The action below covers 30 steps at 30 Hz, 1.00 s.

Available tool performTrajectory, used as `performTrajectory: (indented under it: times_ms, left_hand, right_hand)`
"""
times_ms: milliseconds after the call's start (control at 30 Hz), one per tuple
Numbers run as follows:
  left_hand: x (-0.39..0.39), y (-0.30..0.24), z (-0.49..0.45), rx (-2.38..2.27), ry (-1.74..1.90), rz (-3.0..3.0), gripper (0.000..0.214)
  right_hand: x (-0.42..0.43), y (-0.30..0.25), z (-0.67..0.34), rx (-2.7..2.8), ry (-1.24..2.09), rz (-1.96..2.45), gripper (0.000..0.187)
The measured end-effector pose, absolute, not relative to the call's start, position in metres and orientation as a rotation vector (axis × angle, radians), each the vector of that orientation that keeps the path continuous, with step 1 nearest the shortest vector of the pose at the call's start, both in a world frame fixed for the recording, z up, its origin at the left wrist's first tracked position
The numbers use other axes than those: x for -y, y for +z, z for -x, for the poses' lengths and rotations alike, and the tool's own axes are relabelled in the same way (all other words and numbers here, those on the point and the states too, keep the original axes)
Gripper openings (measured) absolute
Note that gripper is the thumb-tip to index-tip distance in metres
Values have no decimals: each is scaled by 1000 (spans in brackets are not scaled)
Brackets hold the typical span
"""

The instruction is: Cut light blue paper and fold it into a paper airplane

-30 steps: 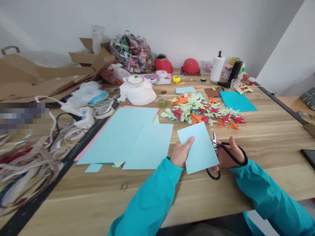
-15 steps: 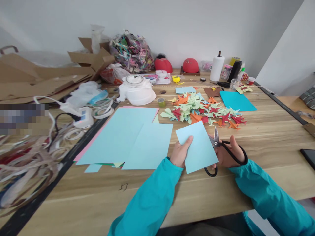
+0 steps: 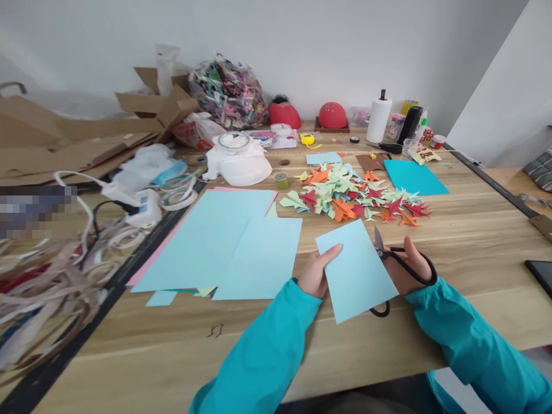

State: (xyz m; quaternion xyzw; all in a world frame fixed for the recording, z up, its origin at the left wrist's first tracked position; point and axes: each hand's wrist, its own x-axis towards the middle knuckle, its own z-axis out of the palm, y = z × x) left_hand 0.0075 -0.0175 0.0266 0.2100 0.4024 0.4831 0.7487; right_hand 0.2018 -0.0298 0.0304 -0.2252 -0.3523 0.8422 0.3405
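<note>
My left hand (image 3: 315, 272) pinches the left edge of a small light blue paper sheet (image 3: 357, 269), thumb on top, holding it above the wooden table (image 3: 474, 241). My right hand (image 3: 407, 267) is closed through the black handles of scissors (image 3: 388, 261), whose blades point up along the sheet's right edge. Part of the right hand and the lower handle are hidden behind the sheet. Both arms wear teal sleeves.
Large light blue sheets (image 3: 224, 241) lie over pink paper to the left. A heap of folded paper shapes (image 3: 353, 198) and a teal sheet (image 3: 414, 177) lie beyond. Tape rolls (image 3: 179, 195), a white bowl (image 3: 238, 164), cardboard (image 3: 64, 138), a paper towel roll (image 3: 379, 118) and a dark phone (image 3: 541, 273) crowd the edges.
The small sheet has tilted and dropped slightly toward me, now covering more of the scissors. Both hands stayed in nearly the same place.
</note>
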Motion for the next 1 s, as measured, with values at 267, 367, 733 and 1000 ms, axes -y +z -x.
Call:
performTrajectory:
  times_ms: [267,367,733,1000]
  left_hand:
    - [15,30,0,-844,1083,-427,44]
    - [16,31,0,-834,1093,-440,43]
    - [15,29,-5,-933,1194,-619,36]
    - [16,28,-7,-935,1244,-595,35]
  right_hand:
    - [33,27,-201,840,2183,613,76]
    - [33,26,-201,833,2184,604,74]
    - [33,28,-201,855,2199,571,75]
    - [30,28,-200,905,2188,677,85]
